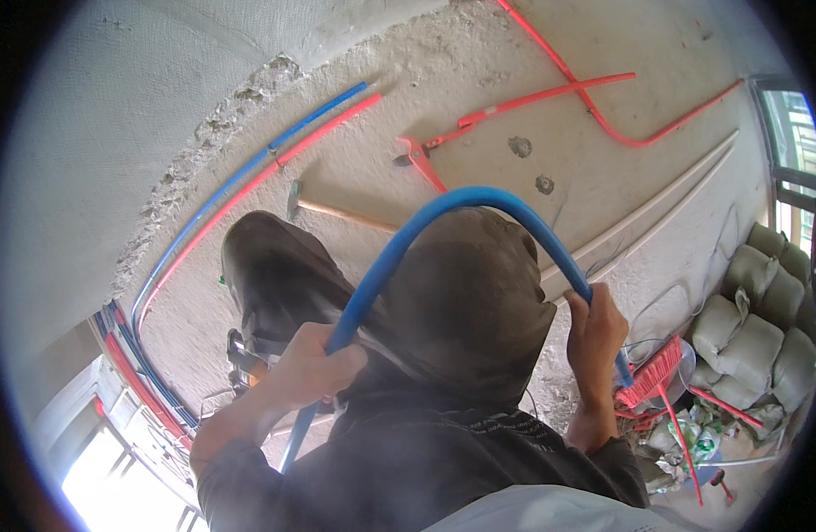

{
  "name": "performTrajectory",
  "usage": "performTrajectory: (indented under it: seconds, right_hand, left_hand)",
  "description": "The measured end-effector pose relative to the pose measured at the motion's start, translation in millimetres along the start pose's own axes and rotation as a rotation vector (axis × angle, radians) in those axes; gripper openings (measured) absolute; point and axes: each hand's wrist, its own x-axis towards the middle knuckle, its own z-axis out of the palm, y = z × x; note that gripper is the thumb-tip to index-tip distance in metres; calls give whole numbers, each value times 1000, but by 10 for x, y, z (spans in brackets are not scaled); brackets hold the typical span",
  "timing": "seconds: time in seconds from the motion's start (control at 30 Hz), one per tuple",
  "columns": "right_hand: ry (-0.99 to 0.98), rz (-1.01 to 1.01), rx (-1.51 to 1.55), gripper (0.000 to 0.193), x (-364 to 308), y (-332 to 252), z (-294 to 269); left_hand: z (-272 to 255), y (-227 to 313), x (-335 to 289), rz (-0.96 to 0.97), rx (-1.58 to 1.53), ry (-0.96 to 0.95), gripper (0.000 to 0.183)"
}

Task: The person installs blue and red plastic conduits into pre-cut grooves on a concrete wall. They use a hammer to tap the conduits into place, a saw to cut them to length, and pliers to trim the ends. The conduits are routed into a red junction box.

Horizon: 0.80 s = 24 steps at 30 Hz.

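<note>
A blue pipe (479, 197) is bent into an arch across my raised right knee. My left hand (315, 368) is closed around its left leg, and the pipe's end runs on below the fist. On the other side, my right hand (596, 332) grips the right leg, with more pipe showing below it. Beyond my knees, a hammer (348, 214) with a wooden handle lies on the rough floor, partly hidden by the pipe and knee. Close by lies a red hand tool with a hooked jaw (419, 161), which looks like a pipe cutter.
Blue and red pipes (248, 189) run along the wall's broken base at left. More red pipe (550, 91) lies on the far floor. At right are a red broom (658, 371), a bucket (685, 365), stacked sacks (749, 332) and debris. Two pale strips (661, 208) lie nearby.
</note>
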Motion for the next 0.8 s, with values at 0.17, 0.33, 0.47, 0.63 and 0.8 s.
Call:
performTrajectory:
  seconds: [0.17,0.33,0.47,0.63,0.8]
  right_hand:
    - [-346,96,243,29,-137,315,-68]
    - [-1083,356,773,15,677,832,-423]
    - [-1260,505,1038,32,728,681,-554]
    - [-1306,539,1471,44,55,901,-153]
    - [-1227,272,1322,57,434,737,-245]
  left_hand:
    - [65,14,-63,-33,27,75,27]
    - [-17,-416,-203,0,-5,63,22]
    - [265,-871,24,153,-280,0,17]
    - [443,-843,81,152,-218,43,14]
    - [192,-534,174,171,105,265,13]
